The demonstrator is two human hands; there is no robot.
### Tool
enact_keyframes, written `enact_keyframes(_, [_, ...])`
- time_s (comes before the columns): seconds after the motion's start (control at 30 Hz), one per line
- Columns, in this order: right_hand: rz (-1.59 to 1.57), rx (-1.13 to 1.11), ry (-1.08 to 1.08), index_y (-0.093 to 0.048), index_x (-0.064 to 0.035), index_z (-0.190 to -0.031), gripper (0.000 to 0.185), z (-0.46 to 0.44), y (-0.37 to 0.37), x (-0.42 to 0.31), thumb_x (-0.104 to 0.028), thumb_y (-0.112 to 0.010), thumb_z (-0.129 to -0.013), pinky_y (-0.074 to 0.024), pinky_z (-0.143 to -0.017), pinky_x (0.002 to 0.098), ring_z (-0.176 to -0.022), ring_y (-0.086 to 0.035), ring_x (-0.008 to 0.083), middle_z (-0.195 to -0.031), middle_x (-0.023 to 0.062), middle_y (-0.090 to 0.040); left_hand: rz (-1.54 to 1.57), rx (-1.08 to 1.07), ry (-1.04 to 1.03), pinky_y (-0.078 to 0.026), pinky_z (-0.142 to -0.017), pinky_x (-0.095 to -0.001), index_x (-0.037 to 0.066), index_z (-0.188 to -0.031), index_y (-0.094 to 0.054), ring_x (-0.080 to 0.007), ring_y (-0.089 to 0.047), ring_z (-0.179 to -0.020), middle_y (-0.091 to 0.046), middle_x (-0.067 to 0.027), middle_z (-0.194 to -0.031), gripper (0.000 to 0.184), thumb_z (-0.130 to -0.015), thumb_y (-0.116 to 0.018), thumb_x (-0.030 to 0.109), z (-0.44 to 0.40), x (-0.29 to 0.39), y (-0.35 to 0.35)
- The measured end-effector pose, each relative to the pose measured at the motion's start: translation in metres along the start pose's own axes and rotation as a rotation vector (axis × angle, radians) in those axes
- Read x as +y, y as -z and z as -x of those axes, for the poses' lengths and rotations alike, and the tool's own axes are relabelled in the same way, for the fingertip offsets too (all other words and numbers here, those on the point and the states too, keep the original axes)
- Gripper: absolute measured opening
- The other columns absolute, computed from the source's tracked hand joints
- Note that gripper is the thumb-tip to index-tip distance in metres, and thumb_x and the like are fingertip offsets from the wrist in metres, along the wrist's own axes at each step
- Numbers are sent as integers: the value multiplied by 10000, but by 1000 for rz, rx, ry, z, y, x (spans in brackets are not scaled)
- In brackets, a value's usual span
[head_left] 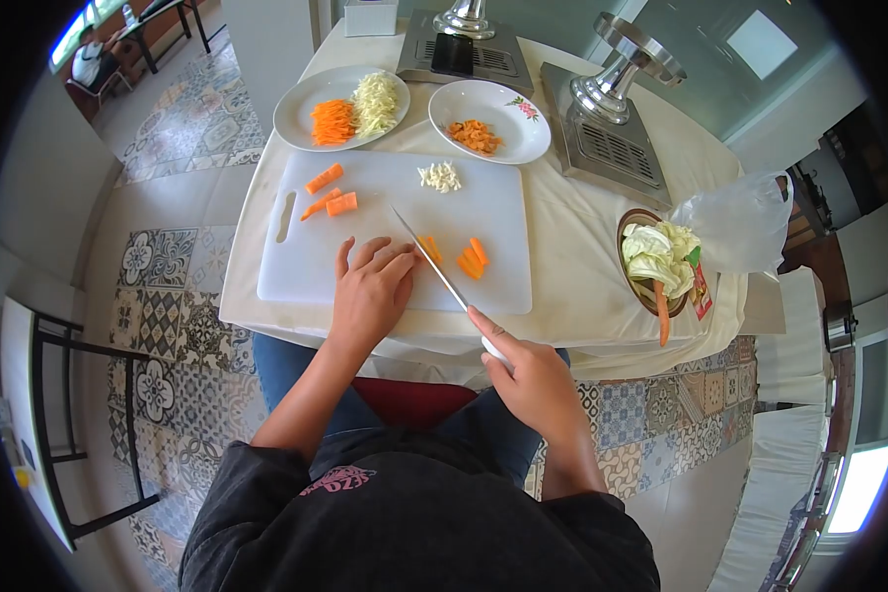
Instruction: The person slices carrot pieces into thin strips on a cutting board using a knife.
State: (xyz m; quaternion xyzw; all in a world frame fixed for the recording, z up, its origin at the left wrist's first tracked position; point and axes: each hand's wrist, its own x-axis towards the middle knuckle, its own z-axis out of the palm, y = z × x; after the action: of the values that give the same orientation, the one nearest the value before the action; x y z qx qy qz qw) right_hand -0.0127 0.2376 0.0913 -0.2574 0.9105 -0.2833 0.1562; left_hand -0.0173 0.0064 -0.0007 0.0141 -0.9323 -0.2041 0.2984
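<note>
The carrot (430, 249) lies on the board (395, 281), at the blade of the knife (434, 266), with a small group of sticks (471, 262) just to the right and 3 chunks (342, 204) up near the board's handle hole. Such carrot should be light and stiff, more likely to snap than bend, and its fresh faces are probably damp enough to slide. It is best pinned from above by curled fingertips, along its sides, well back from the edge. The knife looks long and thin, fairly light, and calls for a hold at its white handle, the only safe place to take it.

The right hand (531, 380) is clamped on that handle, fingers wrapped around it, the index finger reaching forward toward the root of the blade. The blade slants away from it, up and to the left across the board.

The left hand (373, 286) rests palm down on the board, fingers bent and partly spread, the nearest fingertips right beside the blade. Whether they pinch the carrot or merely touch it, I cannot tell, since the fingers hide the contact. White bits (440, 177) sit farther up the board, apart from both hands.
</note>
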Motion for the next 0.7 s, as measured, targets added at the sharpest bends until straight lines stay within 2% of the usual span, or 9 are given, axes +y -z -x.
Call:
enact_keyframes(0.23, [-74,91,34,-483,-298,-1476,594,-9,-4,3,-129,-581,-915,-485,-638,455,-667,-618,349,-712,168,-605,46,-78,-35,-300,-1133,-551,148,-1064,-675,-264,-576,-1253,-701,-8,-1200,210,-857,-696,117,-3,-5,1])
enact_keyframes(0.33, [-145,94,-2,-503,-280,-1467,585,-4,1,6,-115,-594,-914,-474,-607,401,-576,-559,311,-679,174,-574,73,-50,3,-322,-1112,-546,120,-1085,-654,-264,-592,-1190,-699,-31,-1159,279,-832,-750,189,-5,6,6])
enact_keyframes(0.4, [-224,125,4,-510,-258,-1465,583,-1,1,11,-99,-604,-913,-449,-584,354,-530,-480,254,-647,168,-515,120,-47,113,-332,-1100,-540,109,-1077,-644,-264,-602,-1136,-694,-48,-1123,349,-789,-799,230,-7,22,9])
enact_keyframes(0.5, [-295,178,3,-510,-233,-1468,591,6,2,17,-71,-615,-909,-408,-561,296,-520,-375,171,-624,138,-436,82,-14,116,-338,-1089,-529,101,-1084,-638,-258,-603,-1074,-694,-49,-1023,436,-739,-841,274,-9,29,-2])
enact_keyframes(0.7, [-398,217,-94,-504,-197,-1472,599,20,15,22,-40,-611,-904,-378,-563,249,-560,-319,102,-626,89,-383,22,60,150,-345,-1090,-515,128,-1031,-669,-229,-608,-1057,-700,-22,-956,353,-752,-840,257,-20,22,-16])
